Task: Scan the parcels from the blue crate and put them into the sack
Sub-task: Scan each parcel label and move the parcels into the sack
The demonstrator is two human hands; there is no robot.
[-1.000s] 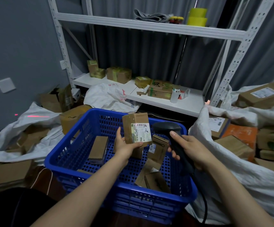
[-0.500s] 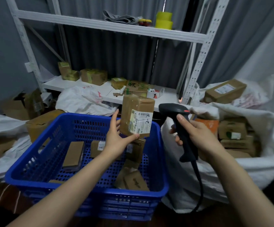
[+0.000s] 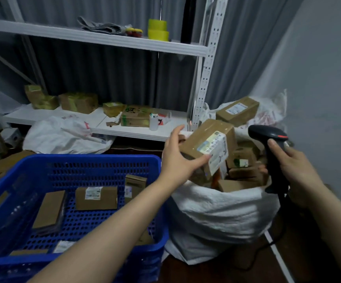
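The left hand (image 3: pixel 178 160) had carried the parcel (image 3: pixel 208 146) from above the blue crate (image 3: pixel 96 160) to right of centre, over the sack (image 3: pixel 216 213), its grip clamped on it; the right hand (image 3: pixel 296 168) kept clutching the scanner (image 3: pixel 271 152); scanning seemed done, release next

Blue perforated crate (image 3: pixel 43 166), white sack (image 3: pixel 216 217), brown parcel (image 3: pixel 204 139) (white label), black scanner (image 3: pixel 271 152).

Labelled brown parcel (image 3: pixel 206 146) tilted above white sack (image 3: pixel 216 211)
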